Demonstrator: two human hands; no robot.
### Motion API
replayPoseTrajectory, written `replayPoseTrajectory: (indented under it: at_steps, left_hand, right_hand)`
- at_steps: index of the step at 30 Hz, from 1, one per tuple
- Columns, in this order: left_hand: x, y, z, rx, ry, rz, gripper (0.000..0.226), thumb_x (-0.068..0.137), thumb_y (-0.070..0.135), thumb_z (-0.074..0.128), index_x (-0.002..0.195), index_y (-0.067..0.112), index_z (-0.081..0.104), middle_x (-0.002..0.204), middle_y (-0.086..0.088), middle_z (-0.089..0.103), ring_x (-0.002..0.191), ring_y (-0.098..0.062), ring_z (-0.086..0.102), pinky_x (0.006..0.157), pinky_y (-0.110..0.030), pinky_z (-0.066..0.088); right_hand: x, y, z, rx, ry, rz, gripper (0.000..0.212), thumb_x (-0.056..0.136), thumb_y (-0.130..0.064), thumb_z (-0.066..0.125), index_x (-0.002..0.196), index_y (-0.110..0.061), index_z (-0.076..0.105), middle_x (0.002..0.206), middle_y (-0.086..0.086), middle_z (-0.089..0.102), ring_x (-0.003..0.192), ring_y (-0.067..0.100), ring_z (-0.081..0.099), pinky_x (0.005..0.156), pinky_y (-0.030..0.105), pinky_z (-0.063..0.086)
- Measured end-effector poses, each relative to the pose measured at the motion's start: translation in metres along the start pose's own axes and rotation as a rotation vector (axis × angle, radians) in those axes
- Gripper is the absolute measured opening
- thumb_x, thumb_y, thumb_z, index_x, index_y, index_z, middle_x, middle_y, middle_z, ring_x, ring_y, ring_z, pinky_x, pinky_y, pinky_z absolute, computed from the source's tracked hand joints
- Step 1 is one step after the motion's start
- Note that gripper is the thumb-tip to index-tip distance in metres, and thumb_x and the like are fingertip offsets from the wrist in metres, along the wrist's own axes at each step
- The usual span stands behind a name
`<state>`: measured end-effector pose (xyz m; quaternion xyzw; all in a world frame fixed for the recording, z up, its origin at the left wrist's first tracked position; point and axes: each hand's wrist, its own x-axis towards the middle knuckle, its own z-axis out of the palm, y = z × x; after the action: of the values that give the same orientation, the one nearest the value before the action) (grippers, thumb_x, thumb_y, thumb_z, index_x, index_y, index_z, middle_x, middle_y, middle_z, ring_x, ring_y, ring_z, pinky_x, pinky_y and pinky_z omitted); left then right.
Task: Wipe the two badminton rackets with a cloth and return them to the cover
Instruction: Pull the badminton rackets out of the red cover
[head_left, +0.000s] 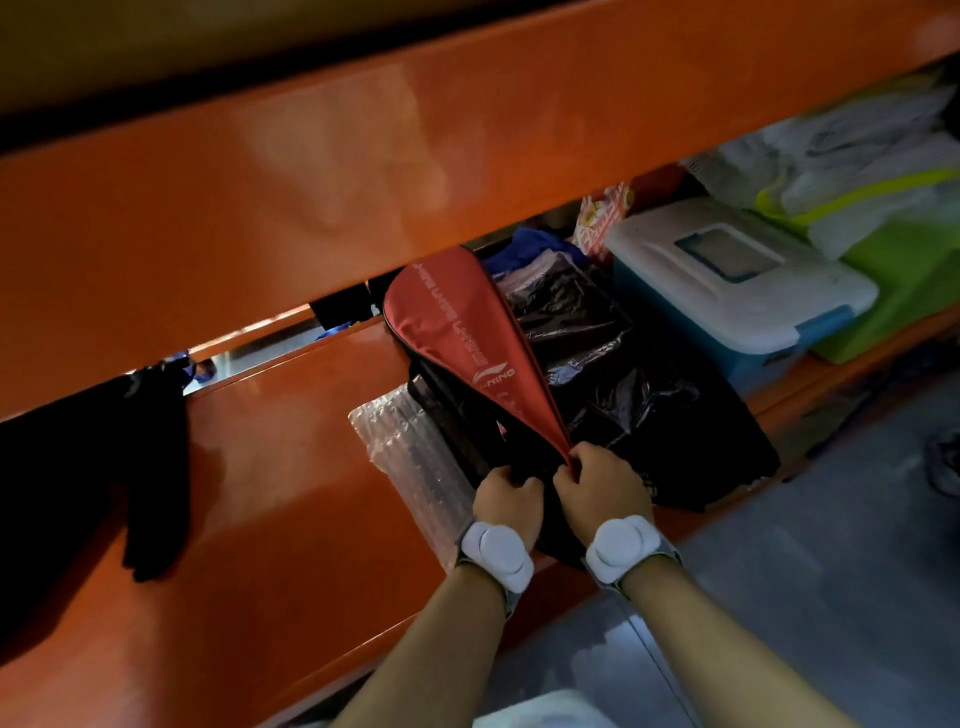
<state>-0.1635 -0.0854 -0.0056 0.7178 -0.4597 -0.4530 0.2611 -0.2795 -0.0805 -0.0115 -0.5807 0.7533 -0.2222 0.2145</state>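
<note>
Head view looks down on a red and black racket cover (457, 332) lying on an orange shelf (291, 467), its wide end far and its narrow end near, just right of a sheet of bubble wrap (410, 462) and overlapping a black plastic bag (623, 374). Both hands work the near, narrow end: the left hand (506, 501) grips the black edge of the cover with fingers curled round it, and the right hand (602, 486) pinches the tip of the red flap, likely at the zip pull. The step seems to be working the zip at that end, though whether opening or closing cannot be told. To do it well, the left hand should hold the fabric taut and still while the right draws the pull straight along the seam, not upward, so the cloth does not snag in the teeth. Neither racket can be seen; whether they are inside is not visible. No wiping cloth can be picked out with certainty; a dark fabric (156, 467) hangs over the shelf at the left. The upper shelf beam (363, 156) cuts off the far part of the shelf, and a white and blue box (737, 280) stands far right.
</note>
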Motion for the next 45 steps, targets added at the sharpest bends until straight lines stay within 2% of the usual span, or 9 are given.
replayPoseTrajectory:
  at_steps: [3, 11, 16, 19, 25, 30, 35, 41, 45]
  left_hand:
    - [0.004, 0.007, 0.008, -0.003, -0.031, -0.103, 0.031, 0.092, 0.02, 0.055, 0.065, 0.014, 0.04, 0.058, -0.005, 0.038, 0.049, -0.02, 0.032, 0.051, -0.025, 0.026]
    - [0.013, 0.013, 0.002, -0.371, -0.163, -0.347, 0.016, 0.087, 0.018, 0.062, 0.083, 0.002, 0.063, 0.075, -0.016, 0.063, 0.068, -0.033, 0.064, 0.056, -0.033, 0.052]
    - [0.011, 0.01, 0.0, -0.518, -0.284, -0.382, 0.037, 0.095, 0.024, 0.057, 0.126, 0.003, 0.058, 0.122, -0.02, 0.063, 0.102, -0.037, 0.066, 0.074, -0.045, 0.055]
    - [0.017, 0.003, -0.007, -0.437, -0.281, -0.359, 0.042, 0.097, 0.023, 0.057, 0.134, 0.003, 0.053, 0.132, -0.021, 0.059, 0.1, -0.034, 0.063, 0.058, -0.035, 0.051]
    - [0.017, -0.017, -0.021, -0.517, -0.189, -0.247, 0.032, 0.083, 0.014, 0.075, 0.112, 0.002, 0.069, 0.107, -0.023, 0.072, 0.097, -0.042, 0.07, 0.09, -0.057, 0.055]
    - [0.022, -0.029, -0.03, -0.509, -0.122, -0.17, 0.019, 0.073, 0.017, 0.082, 0.09, 0.01, 0.077, 0.074, -0.005, 0.078, 0.069, -0.025, 0.076, 0.06, -0.03, 0.061]
    - [0.023, -0.037, -0.04, -0.373, -0.096, -0.033, 0.013, 0.078, 0.019, 0.076, 0.069, 0.027, 0.071, 0.059, 0.01, 0.072, 0.057, -0.011, 0.07, 0.048, -0.018, 0.054]
    - [0.02, -0.059, -0.084, -0.461, -0.183, -0.084, 0.016, 0.086, 0.026, 0.074, 0.098, 0.016, 0.071, 0.079, 0.0, 0.076, 0.07, -0.019, 0.074, 0.061, -0.025, 0.057]
    - [0.006, -0.076, -0.099, -0.542, -0.217, -0.145, 0.023, 0.088, 0.014, 0.073, 0.107, 0.002, 0.069, 0.091, -0.015, 0.074, 0.075, -0.029, 0.072, 0.069, -0.036, 0.057]
  right_hand:
    - [0.0, -0.002, 0.001, -0.034, -0.03, -0.003, 0.02, 0.094, -0.039, 0.048, 0.089, -0.02, 0.049, 0.097, 0.004, 0.059, 0.079, 0.029, 0.055, 0.064, 0.034, 0.039]
    - [-0.003, 0.001, 0.0, 0.055, 0.018, -0.006, 0.022, 0.092, -0.042, 0.048, 0.095, -0.021, 0.053, 0.1, 0.002, 0.061, 0.084, 0.027, 0.057, 0.066, 0.03, 0.037]
    - [-0.007, -0.002, 0.003, 0.068, 0.026, -0.012, 0.024, 0.089, -0.047, 0.049, 0.098, -0.025, 0.05, 0.11, 0.0, 0.048, 0.082, 0.03, 0.058, 0.065, 0.032, 0.04]
    - [-0.007, -0.003, 0.007, 0.02, -0.003, -0.024, 0.023, 0.087, -0.047, 0.05, 0.093, -0.025, 0.045, 0.11, 0.002, 0.041, 0.074, 0.033, 0.055, 0.062, 0.032, 0.04]
    - [-0.009, -0.016, 0.016, -0.064, 0.024, -0.07, 0.023, 0.085, -0.043, 0.054, 0.084, -0.023, 0.042, 0.107, 0.002, 0.035, 0.06, 0.029, 0.044, 0.056, 0.03, 0.037]
    - [-0.006, -0.024, 0.015, -0.109, 0.009, -0.091, 0.021, 0.082, -0.041, 0.058, 0.087, -0.021, 0.054, 0.11, 0.0, 0.035, 0.062, 0.026, 0.048, 0.056, 0.029, 0.038]
    - [-0.008, -0.022, 0.017, -0.196, 0.013, -0.072, 0.021, 0.079, -0.031, 0.063, 0.096, -0.02, 0.061, 0.117, 0.002, 0.037, 0.073, 0.025, 0.052, 0.059, 0.03, 0.043]
    - [-0.022, -0.01, 0.025, -0.093, 0.072, 0.016, 0.028, 0.078, -0.022, 0.067, 0.102, -0.009, 0.068, 0.122, 0.012, 0.042, 0.099, 0.037, 0.056, 0.078, 0.036, 0.052]
    - [-0.035, -0.024, 0.038, -0.364, 0.206, -0.138, 0.055, 0.063, -0.029, 0.073, 0.115, -0.014, 0.062, 0.14, 0.018, 0.043, 0.13, 0.042, 0.038, 0.102, 0.055, 0.039]
